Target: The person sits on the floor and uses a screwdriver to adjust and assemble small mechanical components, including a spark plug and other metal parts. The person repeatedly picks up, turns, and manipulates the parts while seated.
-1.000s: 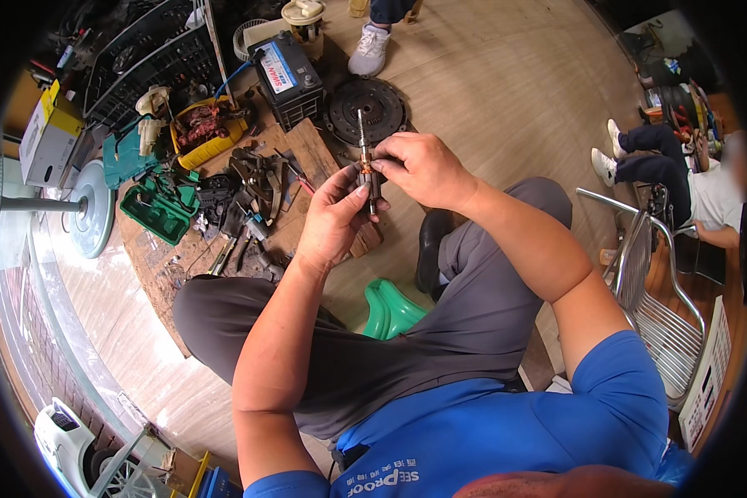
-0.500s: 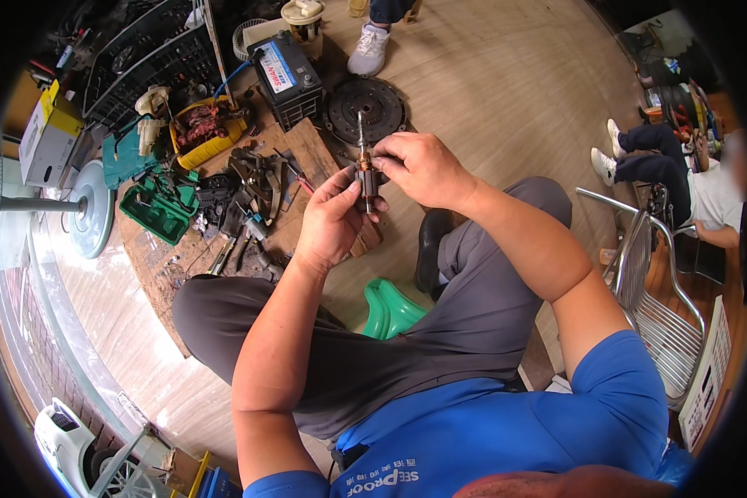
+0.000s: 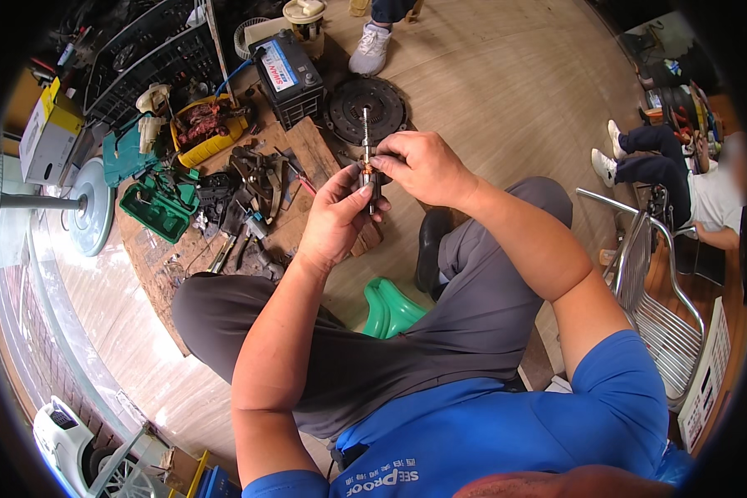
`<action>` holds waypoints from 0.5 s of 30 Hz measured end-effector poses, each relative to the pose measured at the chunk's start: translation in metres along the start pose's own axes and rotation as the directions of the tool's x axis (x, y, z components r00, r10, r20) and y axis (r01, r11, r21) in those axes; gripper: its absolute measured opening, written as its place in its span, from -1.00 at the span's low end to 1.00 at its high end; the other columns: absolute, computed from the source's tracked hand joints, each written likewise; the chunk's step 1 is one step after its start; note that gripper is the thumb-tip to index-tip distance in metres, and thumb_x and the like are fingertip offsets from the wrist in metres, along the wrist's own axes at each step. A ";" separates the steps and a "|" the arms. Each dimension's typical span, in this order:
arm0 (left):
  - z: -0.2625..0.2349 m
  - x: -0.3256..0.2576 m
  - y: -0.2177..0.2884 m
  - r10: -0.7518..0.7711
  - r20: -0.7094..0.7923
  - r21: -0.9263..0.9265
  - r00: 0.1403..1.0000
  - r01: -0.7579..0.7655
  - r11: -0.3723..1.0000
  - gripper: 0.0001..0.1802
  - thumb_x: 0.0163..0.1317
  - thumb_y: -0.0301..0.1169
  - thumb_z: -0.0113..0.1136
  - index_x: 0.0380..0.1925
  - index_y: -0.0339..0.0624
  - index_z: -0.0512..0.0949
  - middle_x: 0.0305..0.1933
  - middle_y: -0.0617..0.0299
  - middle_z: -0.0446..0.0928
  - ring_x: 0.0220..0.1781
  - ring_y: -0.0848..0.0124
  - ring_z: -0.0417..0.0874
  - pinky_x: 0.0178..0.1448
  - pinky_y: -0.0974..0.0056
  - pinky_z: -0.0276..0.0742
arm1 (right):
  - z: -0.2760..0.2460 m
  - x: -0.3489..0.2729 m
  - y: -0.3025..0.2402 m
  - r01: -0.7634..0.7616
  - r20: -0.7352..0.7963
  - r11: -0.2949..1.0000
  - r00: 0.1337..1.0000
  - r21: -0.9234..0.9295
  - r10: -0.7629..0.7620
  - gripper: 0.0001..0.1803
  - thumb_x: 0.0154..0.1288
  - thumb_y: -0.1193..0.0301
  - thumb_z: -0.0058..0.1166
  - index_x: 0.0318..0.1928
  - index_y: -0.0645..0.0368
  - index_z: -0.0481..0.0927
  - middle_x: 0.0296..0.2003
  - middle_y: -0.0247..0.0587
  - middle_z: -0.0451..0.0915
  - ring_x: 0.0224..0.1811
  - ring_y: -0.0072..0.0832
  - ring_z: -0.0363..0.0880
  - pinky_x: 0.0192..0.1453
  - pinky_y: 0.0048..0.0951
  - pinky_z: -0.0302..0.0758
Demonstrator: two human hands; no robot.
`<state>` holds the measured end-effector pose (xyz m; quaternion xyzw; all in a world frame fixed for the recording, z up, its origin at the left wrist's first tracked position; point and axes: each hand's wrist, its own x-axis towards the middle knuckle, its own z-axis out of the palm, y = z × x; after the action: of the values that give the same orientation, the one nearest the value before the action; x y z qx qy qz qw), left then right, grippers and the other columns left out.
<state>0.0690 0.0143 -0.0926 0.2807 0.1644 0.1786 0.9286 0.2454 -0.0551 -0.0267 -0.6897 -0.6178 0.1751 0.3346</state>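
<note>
I hold a slim metal shaft (image 3: pixel 365 133) upright in front of me, its threaded top pointing away and a copper-coloured part near its middle. My left hand (image 3: pixel 336 220) grips its lower end from below. My right hand (image 3: pixel 423 166) pinches the shaft higher up with fingertips. Both hands are raised over a wooden board (image 3: pixel 307 153) strewn with tools, above my grey-trousered knees.
On the board and floor lie a black battery (image 3: pixel 288 77), a round clutch disc (image 3: pixel 373 104), a yellow tray (image 3: pixel 212 133) with rusty parts, green cases (image 3: pixel 158 203) and several pliers. A green stool (image 3: pixel 390 307) sits below me. A metal chair (image 3: pixel 656 290) and a seated person (image 3: pixel 681 174) are at right.
The hands and shaft stay almost in place; my right fingers have shifted slightly on the upper part of the shaft.
</note>
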 end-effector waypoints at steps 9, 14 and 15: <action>-0.002 0.000 -0.001 -0.009 0.006 -0.017 1.000 0.009 1.000 -0.60 0.42 -0.45 0.06 0.22 -0.27 0.38 -0.05 0.11 0.59 -0.13 0.28 0.65 -0.10 0.24 0.53 | -0.001 0.000 -0.003 -0.030 0.043 1.000 0.999 0.005 0.030 -0.82 0.27 0.44 0.19 -0.23 0.32 0.67 -0.37 -0.01 0.67 -0.33 -0.22 0.67 -0.24 -0.29 0.56; 0.000 0.000 0.001 -0.005 0.041 -0.060 0.999 0.007 0.998 -0.61 0.43 -0.45 0.05 0.22 -0.27 0.38 -0.05 0.11 0.59 -0.12 0.27 0.66 -0.10 0.23 0.53 | 0.001 0.000 0.002 -0.050 0.039 0.998 0.998 0.037 0.049 -0.83 0.28 0.48 0.19 -0.19 0.33 0.67 -0.34 -0.02 0.68 -0.32 -0.31 0.69 -0.23 -0.36 0.58; -0.001 0.000 0.002 -0.006 0.043 -0.064 0.999 0.008 0.998 -0.61 0.43 -0.45 0.05 0.22 -0.27 0.38 -0.05 0.11 0.59 -0.12 0.26 0.66 -0.11 0.23 0.53 | 0.000 0.000 0.002 -0.056 0.044 0.998 0.998 0.034 0.055 -0.83 0.28 0.48 0.18 -0.18 0.33 0.67 -0.34 -0.01 0.68 -0.31 -0.31 0.70 -0.22 -0.36 0.58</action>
<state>0.0685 0.0160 -0.0920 0.2539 0.1397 0.1745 0.9410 0.2464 -0.0551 -0.0281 -0.6967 -0.6023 0.2101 0.3282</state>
